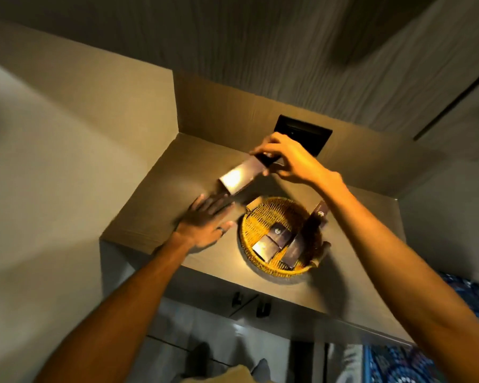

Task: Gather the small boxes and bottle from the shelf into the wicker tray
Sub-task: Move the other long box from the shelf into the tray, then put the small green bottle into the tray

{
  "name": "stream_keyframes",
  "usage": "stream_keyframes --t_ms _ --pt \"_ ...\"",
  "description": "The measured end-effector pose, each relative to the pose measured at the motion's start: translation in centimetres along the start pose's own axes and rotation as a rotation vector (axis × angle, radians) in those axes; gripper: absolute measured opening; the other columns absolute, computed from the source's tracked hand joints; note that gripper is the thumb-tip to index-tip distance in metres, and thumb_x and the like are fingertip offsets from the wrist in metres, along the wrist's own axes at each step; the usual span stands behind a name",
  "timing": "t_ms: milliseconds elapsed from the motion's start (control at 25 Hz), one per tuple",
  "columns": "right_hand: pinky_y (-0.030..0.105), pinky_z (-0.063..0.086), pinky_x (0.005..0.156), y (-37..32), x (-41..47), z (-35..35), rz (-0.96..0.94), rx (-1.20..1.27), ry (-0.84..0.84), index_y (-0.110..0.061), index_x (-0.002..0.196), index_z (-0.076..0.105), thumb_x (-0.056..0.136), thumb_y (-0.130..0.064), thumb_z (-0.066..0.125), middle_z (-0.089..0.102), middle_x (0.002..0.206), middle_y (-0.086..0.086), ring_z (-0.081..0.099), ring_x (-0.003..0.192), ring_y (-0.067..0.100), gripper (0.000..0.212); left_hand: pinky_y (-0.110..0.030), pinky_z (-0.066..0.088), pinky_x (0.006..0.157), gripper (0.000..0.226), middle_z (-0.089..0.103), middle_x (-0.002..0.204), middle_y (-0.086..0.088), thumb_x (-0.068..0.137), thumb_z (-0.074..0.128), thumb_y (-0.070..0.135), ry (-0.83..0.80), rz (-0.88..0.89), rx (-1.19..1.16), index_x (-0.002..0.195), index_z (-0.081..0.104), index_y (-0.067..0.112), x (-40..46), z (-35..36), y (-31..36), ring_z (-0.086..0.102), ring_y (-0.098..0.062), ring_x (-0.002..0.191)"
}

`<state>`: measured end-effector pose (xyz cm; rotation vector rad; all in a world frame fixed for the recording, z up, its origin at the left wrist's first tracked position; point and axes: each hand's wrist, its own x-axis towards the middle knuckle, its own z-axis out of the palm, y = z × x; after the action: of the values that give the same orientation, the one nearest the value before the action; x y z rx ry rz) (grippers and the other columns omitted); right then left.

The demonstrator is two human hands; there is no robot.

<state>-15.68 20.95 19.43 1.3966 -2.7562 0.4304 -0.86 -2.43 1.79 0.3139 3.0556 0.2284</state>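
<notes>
A round wicker tray [260,214] sits on the wooden shelf [155,200] and holds several small dark boxes [268,246], one of them standing tall at its right side [317,217]. My right hand [291,158] is above and behind the tray, shut on the dark end of a long shiny box [239,175] that tilts down to the left. My left hand [205,223] hovers flat and open over the shelf, just left of the tray and under the box's lower end. No bottle is clearly visible.
A black rectangular panel [306,132] is set in the back wall behind my right hand. Cabinet doors with dark handles [263,309] lie below the shelf edge. A blue patterned cloth [398,363] shows at the bottom right.
</notes>
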Motion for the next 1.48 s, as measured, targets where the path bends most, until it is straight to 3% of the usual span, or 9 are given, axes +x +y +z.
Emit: stream_keyframes --t_ms 240,440,680,840,960,1040,1160,1280,1480 --pt "0.045 0.051 0.102 3.5 -6.6 1.3 0.153 -0.108 -0.316 -0.031 0.144 0.063 0.089 -0.015 0.079 0.057 0.137 0.007 0.052 0.127 0.027 0.06 -0.049 -0.005 0.129 0.065 -0.003 0.174 0.005 0.104 0.012 0.065 -0.033 -0.02 -0.012 0.163 0.0 0.039 -0.1 0.2 0.1 -0.007 -0.019 0.16" --pt "0.041 0.049 0.1 3.4 -6.7 3.9 0.157 -0.103 -0.344 -0.033 0.144 0.063 0.087 -0.02 0.079 0.057 0.14 0.004 0.05 0.13 0.027 0.06 -0.048 -0.004 0.129 0.065 0.0 0.175 0.004 0.105 0.016 0.062 -0.025 -0.016 -0.01 0.165 0.004 0.038 -0.1 0.3 0.1 -0.004 -0.019 0.161" --pt "0.055 0.028 0.125 4.0 -6.3 4.6 0.199 0.036 -0.307 -0.026 0.155 0.048 0.085 -0.035 0.082 0.042 0.163 0.007 0.03 0.157 0.031 0.079 -0.048 -0.004 0.129 0.066 0.0 0.174 0.005 0.104 0.014 0.065 -0.014 -0.02 -0.017 0.164 0.003 0.04 0.1 1.0 -0.3 -0.005 -0.018 0.16" --pt "0.067 0.014 0.127 7.2 -7.2 3.9 0.613 0.023 0.074 -0.023 0.163 0.034 0.099 -0.047 0.063 0.015 0.176 0.009 0.004 0.164 0.036 0.075 -0.047 -0.005 0.129 0.066 0.0 0.175 0.006 0.104 0.014 0.065 -0.004 -0.021 -0.025 0.164 0.005 0.04 0.5 1.5 -0.4 -0.005 -0.018 0.16" --pt "0.066 0.015 0.128 9.1 -7.8 4.1 0.971 0.063 -0.026 -0.018 0.166 0.026 0.105 -0.04 0.052 -0.01 0.177 0.004 -0.004 0.164 0.039 0.07 -0.046 -0.005 0.129 0.066 0.0 0.174 0.007 0.104 0.014 0.066 -0.007 -0.028 -0.031 0.164 0.004 0.041 0.4 1.6 -0.4 -0.005 -0.017 0.16" --pt "0.059 0.026 0.127 9.4 -8.3 5.1 1.011 0.067 -0.065 -0.015 0.158 0.042 0.103 -0.034 0.058 -0.02 0.176 -0.003 0.012 0.162 0.039 0.06 -0.046 -0.006 0.128 0.065 -0.001 0.174 0.008 0.104 0.015 0.066 -0.009 -0.029 -0.034 0.164 0.004 0.041 0.5 1.4 -0.5 -0.006 -0.016 0.16" --pt "0.047 0.046 0.117 9.2 -8.2 6.5 1.009 0.024 0.077 -0.008 0.136 0.066 0.1 -0.024 0.061 0.01 0.176 0.01 0.048 0.143 0.037 0.04 -0.046 -0.006 0.129 0.065 -0.001 0.174 0.008 0.104 0.015 0.066 -0.013 -0.027 -0.042 0.164 0.005 0.042 0.6 1.3 -0.5 -0.006 -0.016 0.16" --pt "0.045 0.059 0.1 9.4 -7.8 6.1 1.083 0.082 0.14 -0.004 0.117 0.077 0.095 -0.019 0.064 0.069 0.133 0.024 0.069 0.118 0.039 0.03 -0.047 -0.004 0.129 0.066 0.0 0.174 0.008 0.103 0.015 0.066 -0.012 -0.03 -0.046 0.164 0.006 0.042 0.5 1.3 -0.5 -0.004 -0.016 0.16" --pt "0.046 0.059 0.101 11.0 -9.1 5.3 1.198 0.182 0.128 0.002 0.112 0.078 0.093 -0.008 0.064 0.075 0.115 0.02 0.071 0.119 0.038 0.025 -0.048 -0.002 0.13 0.067 0.002 0.175 0.008 0.102 0.013 0.068 -0.008 -0.027 -0.059 0.164 0.007 0.042 0.5 1.3 -0.5 -0.003 -0.016 0.16"
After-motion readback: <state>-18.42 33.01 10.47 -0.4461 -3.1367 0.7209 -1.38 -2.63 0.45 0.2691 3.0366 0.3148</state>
